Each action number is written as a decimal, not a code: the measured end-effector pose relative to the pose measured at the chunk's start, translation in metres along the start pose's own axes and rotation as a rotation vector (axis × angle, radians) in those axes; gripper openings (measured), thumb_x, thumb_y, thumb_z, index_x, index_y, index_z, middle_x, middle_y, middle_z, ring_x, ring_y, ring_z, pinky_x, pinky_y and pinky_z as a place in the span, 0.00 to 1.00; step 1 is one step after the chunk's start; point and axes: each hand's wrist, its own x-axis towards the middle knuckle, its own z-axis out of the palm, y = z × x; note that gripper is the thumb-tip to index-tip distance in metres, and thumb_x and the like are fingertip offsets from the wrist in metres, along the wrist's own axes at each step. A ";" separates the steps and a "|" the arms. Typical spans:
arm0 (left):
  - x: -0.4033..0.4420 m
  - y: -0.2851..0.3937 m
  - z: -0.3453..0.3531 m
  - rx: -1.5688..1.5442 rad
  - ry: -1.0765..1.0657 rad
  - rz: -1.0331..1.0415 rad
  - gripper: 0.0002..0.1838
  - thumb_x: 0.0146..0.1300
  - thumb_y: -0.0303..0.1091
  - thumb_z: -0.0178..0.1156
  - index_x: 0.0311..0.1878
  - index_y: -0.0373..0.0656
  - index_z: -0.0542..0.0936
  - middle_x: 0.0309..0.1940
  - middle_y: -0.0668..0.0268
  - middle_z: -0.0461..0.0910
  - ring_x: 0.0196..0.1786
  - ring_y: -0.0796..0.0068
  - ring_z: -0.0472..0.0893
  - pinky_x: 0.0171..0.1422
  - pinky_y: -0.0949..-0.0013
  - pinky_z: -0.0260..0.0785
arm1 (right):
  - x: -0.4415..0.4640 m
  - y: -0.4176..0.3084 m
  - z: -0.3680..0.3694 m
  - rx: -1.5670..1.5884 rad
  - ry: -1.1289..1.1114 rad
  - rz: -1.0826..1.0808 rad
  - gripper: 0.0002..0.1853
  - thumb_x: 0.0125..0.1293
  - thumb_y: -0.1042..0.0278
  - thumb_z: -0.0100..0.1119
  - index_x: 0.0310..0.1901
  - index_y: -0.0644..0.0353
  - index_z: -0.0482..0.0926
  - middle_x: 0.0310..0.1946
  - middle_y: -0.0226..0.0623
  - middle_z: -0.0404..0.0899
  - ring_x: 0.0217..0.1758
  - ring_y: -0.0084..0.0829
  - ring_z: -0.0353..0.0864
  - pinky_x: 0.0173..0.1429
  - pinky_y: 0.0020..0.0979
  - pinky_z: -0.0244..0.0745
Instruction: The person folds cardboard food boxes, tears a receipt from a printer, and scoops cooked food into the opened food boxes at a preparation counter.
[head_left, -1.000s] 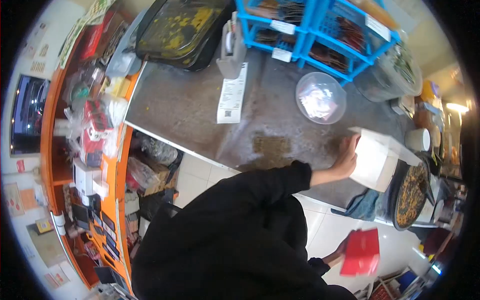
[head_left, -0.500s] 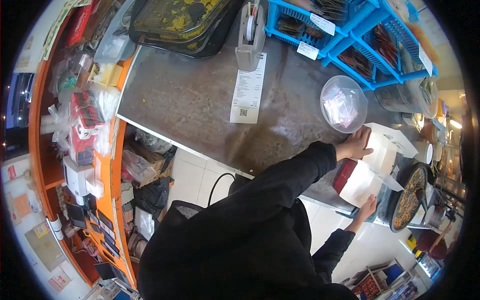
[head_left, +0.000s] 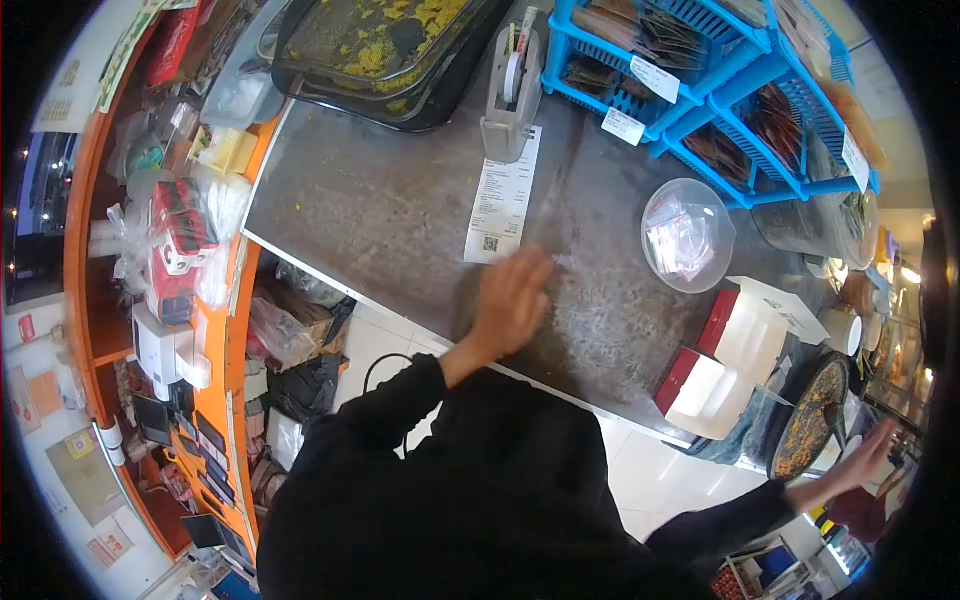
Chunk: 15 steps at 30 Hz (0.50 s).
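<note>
My left hand is over the metal counter, just below a printed receipt. It is slightly blurred, holds nothing, and its fingers are stretched out. A grey tape dispenser stands on the receipt's upper end. My right hand reaches far out to the right, beside a dark object I cannot make out; its fingertips are too small to read. Between the two hands, an open red-and-white cardboard box lies at the counter's edge with its flaps spread and its white inside showing. Neither hand touches it.
A clear bowl of small plastic packets sits above the box. Blue baskets with labelled packets stand at the back. A dark pan of food is right of the box. Black trays hold yellow food. Orange shelving runs along the left.
Both hands have let go of the box, which stays open on the counter. My left hand has swung left towards the receipt; my right hand has moved out to the right.
</note>
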 end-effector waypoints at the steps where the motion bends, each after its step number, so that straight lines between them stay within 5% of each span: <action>1: 0.007 -0.012 -0.013 0.113 0.052 -0.076 0.26 0.66 0.37 0.55 0.66 0.40 0.69 0.69 0.51 0.64 0.69 0.48 0.63 0.72 0.43 0.52 | 0.025 -0.033 0.037 -0.015 -0.091 -0.127 0.25 0.74 0.57 0.52 0.64 0.67 0.72 0.61 0.43 0.76 0.61 0.33 0.76 0.65 0.32 0.69; 3: 0.011 -0.034 -0.017 0.264 0.073 -0.142 0.26 0.66 0.39 0.54 0.66 0.39 0.68 0.69 0.51 0.62 0.70 0.47 0.62 0.73 0.43 0.50 | 0.137 0.044 0.098 -0.193 -0.411 -0.500 0.22 0.73 0.60 0.50 0.63 0.63 0.74 0.60 0.40 0.77 0.63 0.30 0.75 0.66 0.32 0.68; 5: 0.009 -0.051 -0.012 0.309 0.042 -0.153 0.26 0.67 0.40 0.54 0.65 0.38 0.68 0.69 0.51 0.61 0.71 0.48 0.61 0.73 0.42 0.49 | 0.167 0.088 0.191 -0.439 -0.544 -0.454 0.24 0.72 0.62 0.50 0.67 0.60 0.69 0.64 0.41 0.73 0.67 0.31 0.71 0.69 0.31 0.64; 8: 0.008 -0.053 -0.009 0.317 0.027 -0.162 0.26 0.67 0.41 0.53 0.65 0.37 0.68 0.68 0.51 0.62 0.71 0.49 0.60 0.74 0.42 0.48 | 0.148 0.104 0.276 -0.627 -0.767 -0.830 0.29 0.70 0.66 0.54 0.72 0.57 0.63 0.68 0.45 0.68 0.68 0.32 0.70 0.69 0.31 0.64; 12: 0.011 -0.051 -0.011 0.300 0.015 -0.189 0.26 0.67 0.41 0.53 0.65 0.37 0.69 0.68 0.51 0.62 0.71 0.50 0.60 0.74 0.43 0.47 | 0.185 0.133 0.309 -0.284 -1.113 -0.619 0.27 0.66 0.61 0.61 0.65 0.60 0.71 0.58 0.50 0.77 0.58 0.38 0.79 0.59 0.34 0.73; 15: 0.013 -0.051 -0.010 0.303 0.016 -0.186 0.26 0.67 0.41 0.53 0.64 0.37 0.69 0.68 0.51 0.63 0.71 0.50 0.60 0.74 0.43 0.47 | 0.205 0.122 0.308 -0.622 -0.961 -0.655 0.23 0.66 0.60 0.61 0.60 0.62 0.75 0.51 0.51 0.80 0.51 0.39 0.81 0.54 0.35 0.74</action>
